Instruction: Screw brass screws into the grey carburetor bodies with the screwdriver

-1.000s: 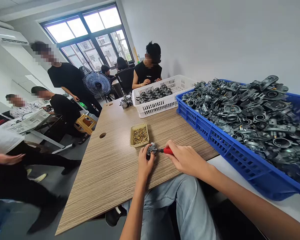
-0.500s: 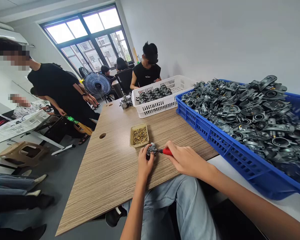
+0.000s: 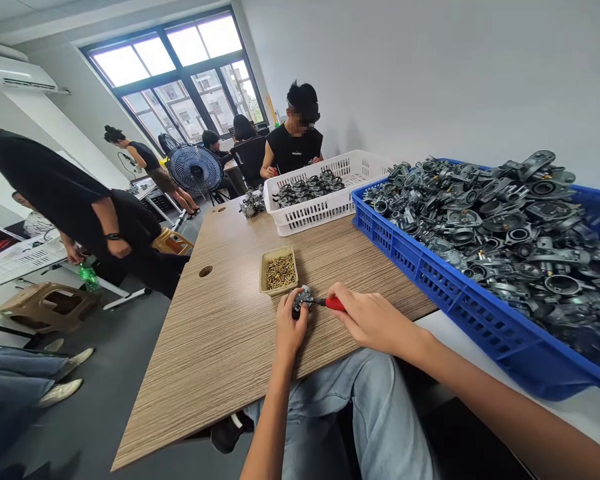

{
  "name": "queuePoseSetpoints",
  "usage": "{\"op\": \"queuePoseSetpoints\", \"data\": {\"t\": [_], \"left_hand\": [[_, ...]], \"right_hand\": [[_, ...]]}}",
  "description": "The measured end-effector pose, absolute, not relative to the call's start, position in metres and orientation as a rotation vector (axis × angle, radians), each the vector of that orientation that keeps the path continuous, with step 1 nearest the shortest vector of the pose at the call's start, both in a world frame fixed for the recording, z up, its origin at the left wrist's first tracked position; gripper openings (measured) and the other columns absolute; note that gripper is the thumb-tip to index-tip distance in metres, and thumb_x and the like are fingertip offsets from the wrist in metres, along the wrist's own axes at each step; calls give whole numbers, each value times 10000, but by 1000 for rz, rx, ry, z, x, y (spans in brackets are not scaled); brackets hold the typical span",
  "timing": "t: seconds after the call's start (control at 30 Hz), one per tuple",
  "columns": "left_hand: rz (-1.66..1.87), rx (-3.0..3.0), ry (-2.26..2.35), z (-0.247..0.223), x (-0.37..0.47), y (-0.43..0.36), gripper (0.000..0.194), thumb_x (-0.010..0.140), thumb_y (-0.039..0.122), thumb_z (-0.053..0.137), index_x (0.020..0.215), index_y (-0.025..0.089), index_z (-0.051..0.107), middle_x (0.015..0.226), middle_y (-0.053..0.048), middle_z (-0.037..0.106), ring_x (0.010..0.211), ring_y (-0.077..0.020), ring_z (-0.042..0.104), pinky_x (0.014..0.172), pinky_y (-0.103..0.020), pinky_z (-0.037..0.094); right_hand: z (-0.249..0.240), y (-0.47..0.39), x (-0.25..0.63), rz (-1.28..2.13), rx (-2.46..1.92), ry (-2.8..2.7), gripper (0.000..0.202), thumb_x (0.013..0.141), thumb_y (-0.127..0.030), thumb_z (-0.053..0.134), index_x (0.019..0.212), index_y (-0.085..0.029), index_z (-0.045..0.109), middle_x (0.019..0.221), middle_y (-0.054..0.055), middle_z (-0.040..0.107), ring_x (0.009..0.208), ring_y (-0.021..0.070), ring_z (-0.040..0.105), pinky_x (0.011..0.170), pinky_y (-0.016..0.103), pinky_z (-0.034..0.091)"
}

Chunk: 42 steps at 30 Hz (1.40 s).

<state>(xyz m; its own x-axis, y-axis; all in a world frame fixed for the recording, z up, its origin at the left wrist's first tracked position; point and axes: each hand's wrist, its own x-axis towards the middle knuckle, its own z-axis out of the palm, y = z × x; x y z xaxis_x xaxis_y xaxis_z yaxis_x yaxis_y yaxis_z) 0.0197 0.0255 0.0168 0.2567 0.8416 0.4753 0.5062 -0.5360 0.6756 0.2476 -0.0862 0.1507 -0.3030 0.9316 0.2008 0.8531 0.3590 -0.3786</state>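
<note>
One small metal part (image 3: 303, 298) sits on the table (image 3: 220, 347) near its front edge, your left hand (image 3: 290, 327) closed around it. Your right hand (image 3: 373, 320) grips a screwdriver (image 3: 330, 303), tip against the part. It's likely rigid, dense and knobbly, so hold the body. It looks grey and cast. Just beyond sits a tray (image 3: 279, 270) of brass screws; right, a blue crate (image 3: 450, 293).

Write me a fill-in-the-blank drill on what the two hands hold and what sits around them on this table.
1. The right hand grips a screwdriver with a ____ handle.
2. The left hand holds a small metal part on the ____ table.
3. The small tray behind the part holds ____ screws.
4. The heaped metal parts fill a ____ crate.

Missing words: red; wooden; brass; blue
</note>
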Motion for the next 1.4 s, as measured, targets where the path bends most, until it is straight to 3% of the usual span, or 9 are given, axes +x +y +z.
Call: {"op": "queuePoseSetpoints", "data": {"t": [0.23,0.5,0.73,0.97,1.2,1.4], "left_hand": [[1187,2147,1226,17,20,25,353,1042,307,593,1385,252,656,1334,-112,692,1268,-274,650,1135,-446,497],[1193,2145,1227,15,20,26,352,1039,296,587,1380,244,656,1318,-113,695,1247,-269,656,1126,-444,498],[1201,2147,1227,15,19,27,357,1036,288,593,1386,243,654,1325,-112,696,1244,-267,657,1120,-434,497],[1180,2158,1251,19,21,24,351,1032,255,577,1375,244,651,1306,-105,690,1220,-261,649,1101,-421,493],[1184,2153,1266,19,22,22,372,1025,248,581,1390,247,650,1272,-107,682,1185,-260,649,1083,-421,501],[1194,2164,1266,17,23,21,388,1009,221,587,1392,238,648,1277,-112,680,1188,-263,647,1080,-422,507]], "right_hand": [[148,-82,243,65,-1860,-2192,270,1147,-444,448,1235,-192,487,877,71,792,774,281,784,584,312,296],[152,-86,250,252,-1575,-2244,115,1111,-233,498,1222,-221,472,1101,56,789,982,237,785,666,284,376],[146,-80,245,53,-1865,-2156,292,1150,-485,437,1188,-207,517,871,64,793,778,268,783,587,301,300],[149,-87,249,202,-1616,-2227,136,1097,-251,529,1215,-225,468,1037,47,795,923,246,787,660,290,360],[143,-82,242,20,-1916,-2171,262,1138,-453,482,1217,-203,486,857,68,794,787,299,792,578,319,248],[141,-81,252,184,-1635,-2183,163,1119,-319,536,1235,-241,452,1055,44,807,901,256,797,658,294,356]]}}
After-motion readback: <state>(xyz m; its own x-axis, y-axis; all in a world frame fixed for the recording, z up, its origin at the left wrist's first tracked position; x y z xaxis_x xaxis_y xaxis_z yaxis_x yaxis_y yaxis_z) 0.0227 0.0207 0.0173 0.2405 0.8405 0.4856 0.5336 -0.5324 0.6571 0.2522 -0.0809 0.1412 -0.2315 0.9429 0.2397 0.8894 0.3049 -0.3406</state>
